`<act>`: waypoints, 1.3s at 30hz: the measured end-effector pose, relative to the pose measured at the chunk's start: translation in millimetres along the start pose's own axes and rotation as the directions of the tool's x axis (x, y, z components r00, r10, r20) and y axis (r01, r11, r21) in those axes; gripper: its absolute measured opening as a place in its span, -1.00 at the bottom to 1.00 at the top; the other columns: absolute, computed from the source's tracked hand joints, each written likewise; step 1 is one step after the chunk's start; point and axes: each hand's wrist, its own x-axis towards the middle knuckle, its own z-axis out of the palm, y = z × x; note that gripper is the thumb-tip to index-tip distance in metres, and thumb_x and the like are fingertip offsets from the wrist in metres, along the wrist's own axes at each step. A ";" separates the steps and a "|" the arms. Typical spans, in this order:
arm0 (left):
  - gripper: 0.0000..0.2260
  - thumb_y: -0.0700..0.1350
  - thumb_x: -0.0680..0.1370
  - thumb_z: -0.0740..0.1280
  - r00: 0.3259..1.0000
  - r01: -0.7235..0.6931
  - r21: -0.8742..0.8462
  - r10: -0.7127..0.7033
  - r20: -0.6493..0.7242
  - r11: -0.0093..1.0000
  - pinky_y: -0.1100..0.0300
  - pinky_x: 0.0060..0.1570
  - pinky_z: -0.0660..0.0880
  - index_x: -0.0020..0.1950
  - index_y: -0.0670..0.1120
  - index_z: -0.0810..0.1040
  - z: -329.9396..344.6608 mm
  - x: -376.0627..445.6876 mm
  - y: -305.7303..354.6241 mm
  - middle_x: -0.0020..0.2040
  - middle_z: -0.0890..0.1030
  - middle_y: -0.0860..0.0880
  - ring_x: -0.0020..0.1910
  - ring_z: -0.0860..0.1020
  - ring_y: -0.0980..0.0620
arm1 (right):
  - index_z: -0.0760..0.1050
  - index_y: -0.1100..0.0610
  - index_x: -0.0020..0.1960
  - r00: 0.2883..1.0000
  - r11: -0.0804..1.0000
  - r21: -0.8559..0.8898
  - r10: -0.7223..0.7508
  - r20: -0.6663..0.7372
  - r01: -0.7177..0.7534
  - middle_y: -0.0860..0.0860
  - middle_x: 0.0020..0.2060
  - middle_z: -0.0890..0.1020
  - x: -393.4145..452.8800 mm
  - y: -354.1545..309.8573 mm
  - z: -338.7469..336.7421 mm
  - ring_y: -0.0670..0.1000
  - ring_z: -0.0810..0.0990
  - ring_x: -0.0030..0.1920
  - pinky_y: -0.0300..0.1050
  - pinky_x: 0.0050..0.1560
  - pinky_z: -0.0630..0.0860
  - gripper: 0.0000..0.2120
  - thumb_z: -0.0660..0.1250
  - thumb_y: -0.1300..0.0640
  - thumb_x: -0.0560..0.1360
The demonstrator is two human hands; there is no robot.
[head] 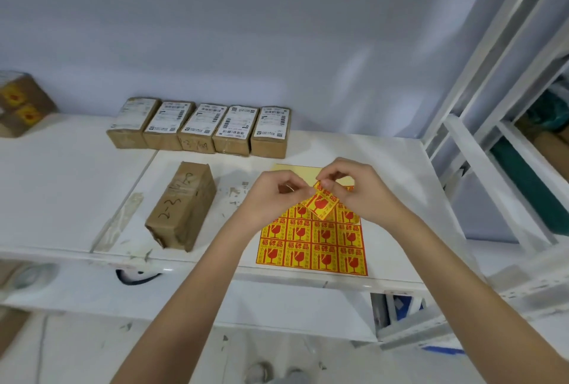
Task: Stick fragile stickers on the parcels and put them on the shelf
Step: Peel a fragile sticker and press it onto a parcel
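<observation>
A yellow sheet of red fragile stickers [311,245] lies flat on the white table [61,186]. Above its top edge both hands pinch one loose fragile sticker [320,205]: my left hand [271,192] holds its left corner and my right hand [357,189] holds its top. A brown taped parcel [181,205] with handwritten numbers lies to the left of the hands, label side hidden. A row of several brown parcels [200,131] with white shipping labels stands along the wall at the back.
White metal shelving [492,143] rises on the right, with green and brown items inside. At the far left stand two parcels [21,106] bearing yellow stickers. Below the table's front edge is a lower white surface [277,306].
</observation>
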 end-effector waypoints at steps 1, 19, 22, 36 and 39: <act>-0.92 -0.18 0.44 0.45 1.000 0.002 0.002 -0.002 -0.026 1.000 0.36 -0.25 0.46 -0.22 -0.04 0.61 -2.0 -2.5 -1.6 -0.31 0.62 0.08 -0.33 0.56 0.21 | 0.58 0.11 -0.07 1.000 1.000 0.015 -0.006 0.006 0.006 -0.09 -0.18 0.61 1.2 -2.7 2.7 -0.12 0.57 -0.11 -0.26 0.00 0.49 -0.89 0.35 0.29 0.48; -0.96 -0.23 0.50 0.38 0.876 0.046 -0.050 -0.064 -0.477 0.998 0.45 -0.42 0.38 -0.11 -0.20 0.59 -50.4 -52.4 -12.2 -0.32 0.57 -0.04 -0.47 0.49 0.25 | 0.59 0.04 -0.20 0.921 0.803 0.489 0.390 0.005 -0.342 0.02 -0.25 0.63 6.3 -59.5 71.2 -0.07 0.58 -0.20 -0.16 -0.05 0.56 -0.89 0.37 0.18 0.49; -0.97 -0.23 0.50 0.38 0.868 0.041 -0.087 -0.078 -0.491 0.995 0.45 -0.42 0.39 -0.12 -0.19 0.57 -63.3 -56.1 -14.9 -0.32 0.57 -0.03 -0.46 0.50 0.26 | 0.59 0.04 -0.20 0.911 0.791 0.499 0.413 -0.008 -0.354 0.01 -0.27 0.62 15.7 -70.8 82.9 -0.07 0.57 -0.21 -0.17 -0.08 0.56 -0.89 0.36 0.19 0.49; -0.89 -0.18 0.50 0.39 0.920 0.037 -0.129 -0.084 -0.382 0.991 0.44 -0.44 0.39 -0.22 -0.04 0.55 -183.6 -47.8 -30.6 -0.32 0.57 0.01 -0.49 0.47 0.24 | 0.59 0.01 -0.18 0.819 0.751 0.544 0.543 -0.184 -0.375 0.00 -0.29 0.58 70.4 -139.6 166.6 -0.11 0.49 -0.33 -0.27 -0.30 0.46 -0.93 0.40 0.15 0.47; -0.88 -0.15 0.52 0.37 0.941 0.042 -0.120 -0.079 -0.329 0.992 0.45 -0.43 0.39 -0.22 -0.03 0.54 -199.9 -45.8 -39.1 -0.28 0.57 0.03 -0.41 0.48 0.17 | 0.58 -0.01 -0.21 0.795 0.759 0.513 0.566 -0.219 -0.399 -0.05 -0.27 0.60 79.4 -149.1 180.3 -0.11 0.52 -0.29 -0.32 -0.28 0.48 -0.88 0.40 0.17 0.47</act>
